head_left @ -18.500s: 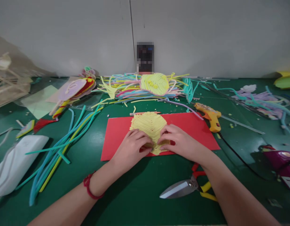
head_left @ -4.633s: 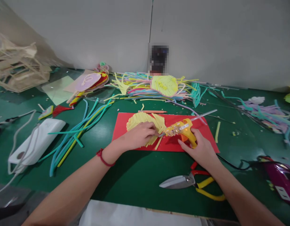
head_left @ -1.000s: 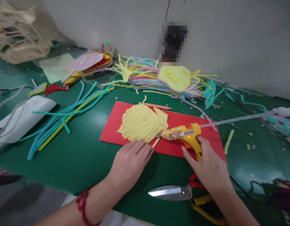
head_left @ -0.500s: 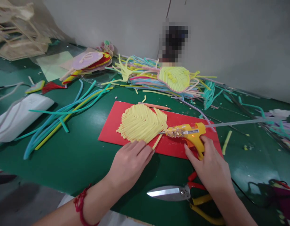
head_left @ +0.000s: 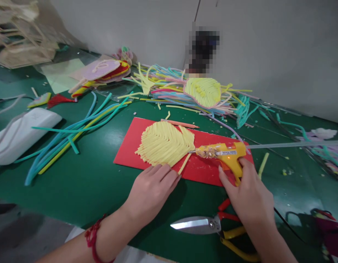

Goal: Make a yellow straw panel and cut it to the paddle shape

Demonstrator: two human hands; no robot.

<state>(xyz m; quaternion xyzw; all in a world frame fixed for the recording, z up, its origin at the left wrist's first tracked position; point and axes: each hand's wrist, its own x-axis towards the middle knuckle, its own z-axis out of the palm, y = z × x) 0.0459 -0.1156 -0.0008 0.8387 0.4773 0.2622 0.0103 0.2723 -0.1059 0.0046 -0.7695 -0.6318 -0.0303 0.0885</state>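
My right hand (head_left: 252, 193) grips a yellow hot glue gun (head_left: 231, 157), a clear glue stick (head_left: 289, 145) poking out of its back. The gun's nozzle touches or nearly touches the right edge of a yellow leaf-shaped piece (head_left: 166, 141) made of fuzzy pipe cleaners in slanting rows. That piece lies on a red board (head_left: 127, 146). With closed fingers, my left hand (head_left: 152, 191) rests at the board's front edge and pinches a short yellow pipe cleaner (head_left: 184, 164), whose upper end reaches toward the nozzle.
Scissors (head_left: 196, 224) lie in front, partly under my right forearm. Blue and yellow pipe cleaners (head_left: 75, 135) and a white power strip (head_left: 23, 135) are at left. Behind the board are an orange pencil (head_left: 181, 124), a pipe-cleaner pile (head_left: 166, 87) and a finished yellow leaf shape (head_left: 203, 91).
The glue gun has shifted slightly right in my right hand, its nozzle drawing back a little along the yellow piece's edge. My left hand has stayed in place.
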